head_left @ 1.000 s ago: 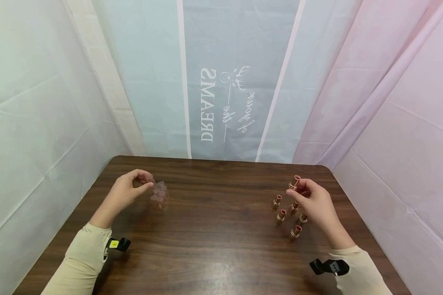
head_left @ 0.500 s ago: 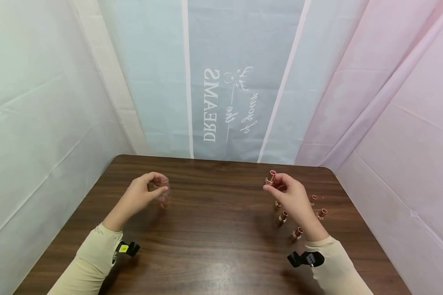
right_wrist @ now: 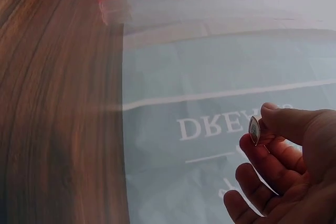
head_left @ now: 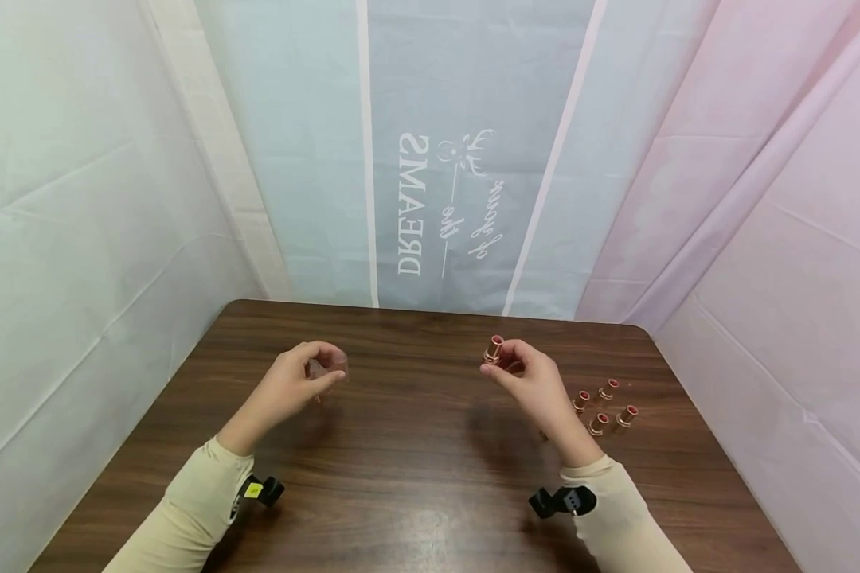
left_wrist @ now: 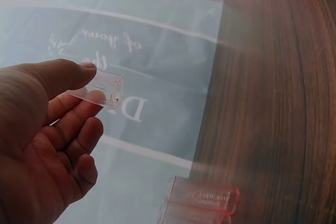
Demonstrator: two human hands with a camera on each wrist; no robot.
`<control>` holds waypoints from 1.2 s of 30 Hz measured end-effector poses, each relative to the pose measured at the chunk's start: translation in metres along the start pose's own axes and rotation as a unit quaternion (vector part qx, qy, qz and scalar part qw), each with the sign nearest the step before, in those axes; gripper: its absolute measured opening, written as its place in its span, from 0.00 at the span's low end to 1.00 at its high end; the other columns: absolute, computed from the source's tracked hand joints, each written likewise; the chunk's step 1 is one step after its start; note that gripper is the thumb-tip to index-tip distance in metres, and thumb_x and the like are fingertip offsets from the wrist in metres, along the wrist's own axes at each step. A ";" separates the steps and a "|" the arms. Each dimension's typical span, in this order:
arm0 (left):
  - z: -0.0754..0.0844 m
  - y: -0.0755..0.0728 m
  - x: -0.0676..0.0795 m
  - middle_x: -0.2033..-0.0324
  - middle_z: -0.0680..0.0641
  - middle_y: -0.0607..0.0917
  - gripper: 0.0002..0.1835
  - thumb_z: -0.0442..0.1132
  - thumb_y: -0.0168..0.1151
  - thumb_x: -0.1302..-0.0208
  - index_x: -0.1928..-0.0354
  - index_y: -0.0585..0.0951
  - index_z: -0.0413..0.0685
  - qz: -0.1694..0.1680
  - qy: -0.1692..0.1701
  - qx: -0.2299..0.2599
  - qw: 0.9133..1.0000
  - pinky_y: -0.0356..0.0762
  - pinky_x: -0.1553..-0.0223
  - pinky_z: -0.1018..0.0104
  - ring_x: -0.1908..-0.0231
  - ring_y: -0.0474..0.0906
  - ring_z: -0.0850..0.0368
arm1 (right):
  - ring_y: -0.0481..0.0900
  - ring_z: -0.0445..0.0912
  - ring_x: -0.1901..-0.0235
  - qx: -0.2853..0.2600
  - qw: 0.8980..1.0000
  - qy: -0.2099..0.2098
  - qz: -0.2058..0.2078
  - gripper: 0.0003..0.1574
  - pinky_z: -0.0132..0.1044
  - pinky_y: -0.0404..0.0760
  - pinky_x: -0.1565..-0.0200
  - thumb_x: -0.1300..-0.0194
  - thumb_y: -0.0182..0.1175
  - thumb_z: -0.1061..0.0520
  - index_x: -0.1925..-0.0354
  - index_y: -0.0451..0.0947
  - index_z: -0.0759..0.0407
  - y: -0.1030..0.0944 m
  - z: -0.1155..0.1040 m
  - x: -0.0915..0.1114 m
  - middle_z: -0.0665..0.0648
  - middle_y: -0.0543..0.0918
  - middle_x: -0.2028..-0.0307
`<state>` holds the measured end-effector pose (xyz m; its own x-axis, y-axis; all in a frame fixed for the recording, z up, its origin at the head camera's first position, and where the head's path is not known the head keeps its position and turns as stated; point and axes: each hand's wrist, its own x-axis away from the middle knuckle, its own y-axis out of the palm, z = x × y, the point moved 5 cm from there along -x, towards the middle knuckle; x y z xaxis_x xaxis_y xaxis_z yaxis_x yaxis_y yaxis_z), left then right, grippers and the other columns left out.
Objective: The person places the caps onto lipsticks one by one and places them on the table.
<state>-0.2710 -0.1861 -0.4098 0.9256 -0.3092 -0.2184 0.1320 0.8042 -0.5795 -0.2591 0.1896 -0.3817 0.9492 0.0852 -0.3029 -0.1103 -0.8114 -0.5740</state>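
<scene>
Between thumb and fingertips, my left hand (head_left: pixel 287 390) pinches a clear plastic cap (left_wrist: pixel 109 88) above the left side of the table. Its open end points towards the middle. My right hand (head_left: pixel 537 386) holds a copper-coloured lipstick (head_left: pixel 494 348) nearly upright, its red top up and slightly tilted. In the right wrist view, the base of that lipstick (right_wrist: pixel 254 130) faces the camera. The two hands are apart, facing each other. Behind the left hand stand more clear caps (left_wrist: pixel 205 195) with faint lettering, mostly hidden in the head view.
Several more lipsticks (head_left: pixel 607 390) stand upright on the right of the brown wooden table (head_left: pixel 416 446), partly hidden by the right forearm. Pale cloth (head_left: pixel 444 199) with mirrored lettering hangs behind the table's far edge. A small black camera (head_left: pixel 564 501) sits on each wrist.
My right hand has carried the lipstick left, away from the standing group. My left hand has shifted slightly right with the cap, now covering most of the caps behind it.
</scene>
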 end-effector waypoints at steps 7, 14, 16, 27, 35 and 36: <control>0.005 0.007 0.002 0.57 0.51 0.83 0.12 0.47 0.70 0.32 0.50 0.82 0.58 0.006 0.017 -0.015 1.000 0.78 0.71 0.65 0.71 0.78 0.56 | 0.82 0.45 0.63 -0.001 1.000 0.010 -0.012 0.14 0.37 0.81 0.58 0.39 0.75 0.50 0.59 0.82 0.52 0.012 0.003 0.002 0.50 0.85 0.65; 0.008 0.009 0.005 0.55 0.53 0.84 0.12 0.48 0.71 0.33 0.51 0.83 0.59 0.014 0.022 -0.028 0.999 0.78 0.65 0.65 0.62 0.79 0.57 | 0.81 0.44 0.61 0.009 1.000 0.016 -0.024 0.14 0.40 0.81 0.56 0.38 0.75 0.48 0.59 0.82 0.50 0.018 0.004 0.003 0.49 0.84 0.64; 0.010 0.010 0.005 0.56 0.55 0.84 0.12 0.49 0.71 0.34 0.51 0.83 0.60 0.016 0.027 -0.032 0.999 0.77 0.66 0.66 0.63 0.77 0.57 | 0.81 0.44 0.61 0.009 1.000 0.016 -0.024 0.14 0.39 0.81 0.56 0.39 0.75 0.48 0.59 0.82 0.50 0.019 0.004 0.003 0.49 0.84 0.64; 0.014 0.025 0.003 0.60 0.60 0.83 0.10 0.49 0.72 0.35 0.54 0.83 0.65 0.022 0.046 -0.054 0.997 0.71 0.65 0.65 0.68 0.73 0.53 | 0.82 0.43 0.61 0.010 0.999 -0.009 -0.040 0.12 0.41 0.82 0.55 0.39 0.76 0.51 0.62 0.81 0.50 0.033 0.006 0.007 0.48 0.84 0.64; 0.026 0.031 -0.007 0.60 0.62 0.85 0.11 0.53 0.71 0.35 0.53 0.83 0.66 0.010 0.042 -0.038 0.998 0.69 0.67 0.64 0.73 0.72 0.54 | 0.82 0.41 0.64 0.025 0.998 -0.029 -0.041 0.13 0.38 0.81 0.58 0.41 0.76 0.50 0.66 0.80 0.47 0.045 0.005 0.010 0.43 0.83 0.69; 0.029 0.032 -0.009 0.60 0.62 0.85 0.11 0.53 0.71 0.35 0.53 0.83 0.66 0.006 0.042 -0.033 0.999 0.70 0.69 0.65 0.74 0.72 0.54 | 0.82 0.41 0.64 0.024 0.998 -0.028 -0.043 0.12 0.38 0.81 0.58 0.41 0.76 0.50 0.66 0.80 0.47 0.047 0.005 0.010 0.42 0.83 0.69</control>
<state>-0.2650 -0.1429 -0.4039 0.8939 -0.3435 -0.2879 0.0955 0.7736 -0.6265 -0.2564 0.1555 -0.4157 0.9382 0.1868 -0.2915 -0.0437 -0.7712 -0.6351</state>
